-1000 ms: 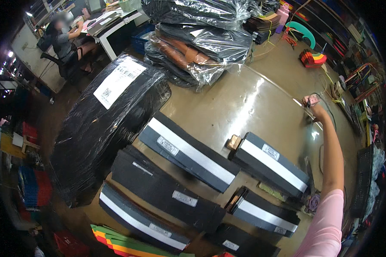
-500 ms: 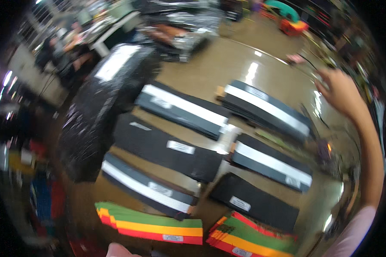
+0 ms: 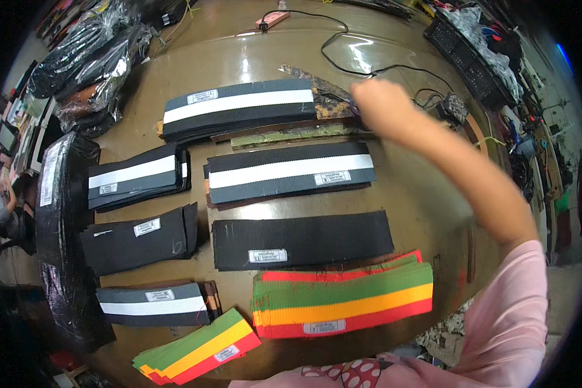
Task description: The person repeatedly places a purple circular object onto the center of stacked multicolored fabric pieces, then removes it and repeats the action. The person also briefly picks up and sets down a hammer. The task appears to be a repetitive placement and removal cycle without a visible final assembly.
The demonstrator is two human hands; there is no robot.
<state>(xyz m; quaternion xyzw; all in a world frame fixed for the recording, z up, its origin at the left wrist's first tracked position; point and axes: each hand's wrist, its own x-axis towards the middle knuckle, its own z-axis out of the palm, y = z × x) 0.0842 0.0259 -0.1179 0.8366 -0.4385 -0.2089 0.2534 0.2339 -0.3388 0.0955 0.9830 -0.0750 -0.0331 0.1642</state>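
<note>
My right hand (image 3: 383,107) is a fist over the far right of the table, closed on something dark and thin whose kind I cannot make out. It is beside a mottled dark offcut (image 3: 333,100) and the right end of a stack of black, white and grey woven strips (image 3: 239,103). Closer to me are a second black, white and grey stack (image 3: 291,171), a plain black stack (image 3: 304,239) and a green, yellow and red striped stack (image 3: 343,301). Smaller stacks lie on the left, including a fanned green, yellow and red one (image 3: 197,349). My left hand is out of view.
A long bundle wrapped in black plastic (image 3: 71,246) lies along the left edge. Plastic-covered goods (image 3: 90,71) are at the far left. A black cable runs from a pink power strip (image 3: 275,21) across the back. A black crate (image 3: 469,58) stands at the far right.
The view has swung to the right, so the stacks appear further left. My right hand has gone from partly spread fingers to a fist. A fingertip at the lower edge has left view.
</note>
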